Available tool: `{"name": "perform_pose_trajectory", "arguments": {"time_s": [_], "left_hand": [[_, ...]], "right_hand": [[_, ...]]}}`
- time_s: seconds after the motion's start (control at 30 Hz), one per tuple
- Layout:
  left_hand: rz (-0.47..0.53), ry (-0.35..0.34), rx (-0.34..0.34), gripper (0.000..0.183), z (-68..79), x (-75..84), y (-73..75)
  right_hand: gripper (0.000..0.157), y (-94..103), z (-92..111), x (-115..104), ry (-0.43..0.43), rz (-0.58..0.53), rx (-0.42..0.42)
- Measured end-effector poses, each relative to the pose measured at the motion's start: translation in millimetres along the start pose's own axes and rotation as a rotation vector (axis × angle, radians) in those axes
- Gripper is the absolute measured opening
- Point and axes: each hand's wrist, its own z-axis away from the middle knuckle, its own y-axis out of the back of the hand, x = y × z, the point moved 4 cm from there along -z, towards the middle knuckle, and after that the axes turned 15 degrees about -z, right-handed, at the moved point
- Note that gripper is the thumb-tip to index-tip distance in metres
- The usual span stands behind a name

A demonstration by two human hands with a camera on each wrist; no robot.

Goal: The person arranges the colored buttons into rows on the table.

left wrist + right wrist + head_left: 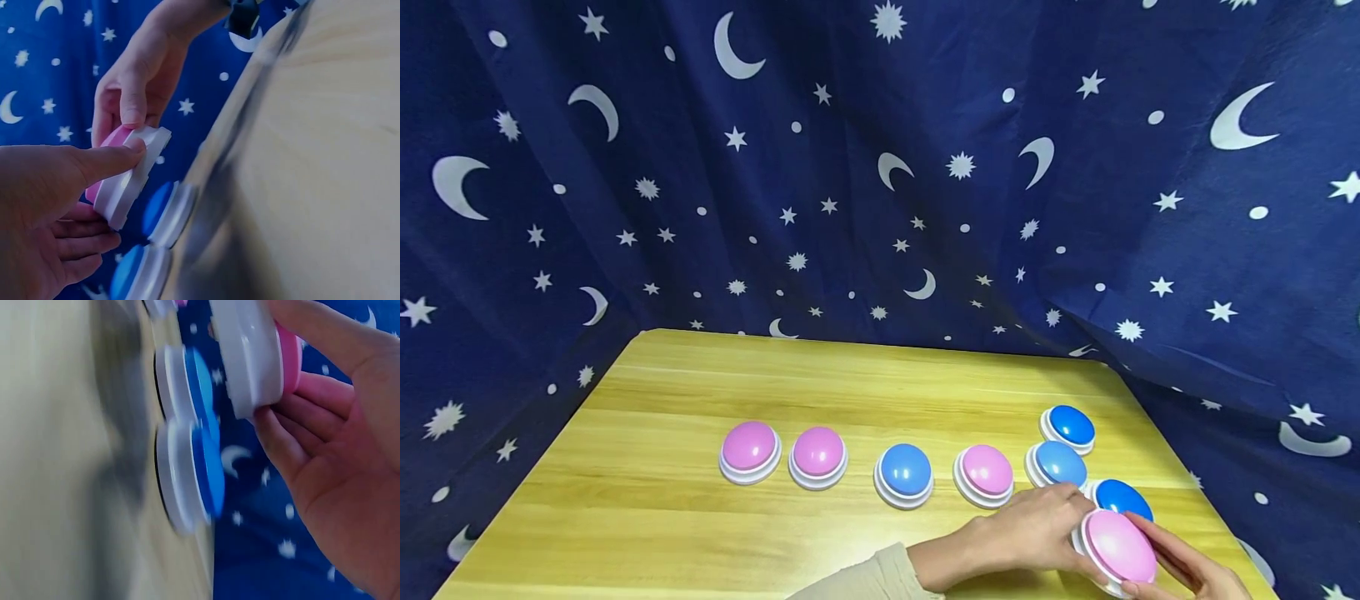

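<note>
A pink push button with a white base is held between both hands at the table's front right. My left hand grips it from the left, its thumb on the white base. On the opposite side, my right hand pinches its rim between thumb and fingers. In both wrist views the button is raised off the tabletop and tilted. Just behind it sits a darker blue button, partly hidden by the hands. A lighter blue button stands by the left hand's knuckles, another dark blue one behind it.
Leftward across the wooden table runs a row: a pink button, a light blue button, then two more pink buttons, the nearer one beside the leftmost. A dark blue star-and-moon curtain hangs round the table.
</note>
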Motion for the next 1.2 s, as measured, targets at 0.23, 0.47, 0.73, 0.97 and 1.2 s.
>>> {"name": "perform_pose_trajectory", "arguments": {"time_s": [0.23, 0.47, 0.73, 0.97, 1.2], "left_hand": [[-0.004, 0.027, 0.069, 0.073, 30.7, -33.2, 23.3], [-0.006, 0.087, 0.105, 0.067, 66.2, -66.2, 40.1], [0.057, 0.151, 0.096, 0.065, 109.2, -100.2, 57.1], [0.022, 0.205, 0.096, 0.062, 146.8, -124.4, 72.6], [0.003, 0.285, 0.047, 0.062, 190.3, -145.5, 83.9]], "right_hand": [[0.068, -37.7, 1.2, -52.7, 0.399, 0.051, 0.076], [0.073, -76.7, -8.9, -90.8, 0.556, 0.015, 0.029], [0.071, -123.2, -21.8, -122.9, 0.674, -0.114, -0.026], [0.068, -160.1, -30.3, -143.8, 0.737, -0.135, -0.062], [0.07, -205.4, -36.6, -165.9, 0.827, -0.094, -0.118]]}}
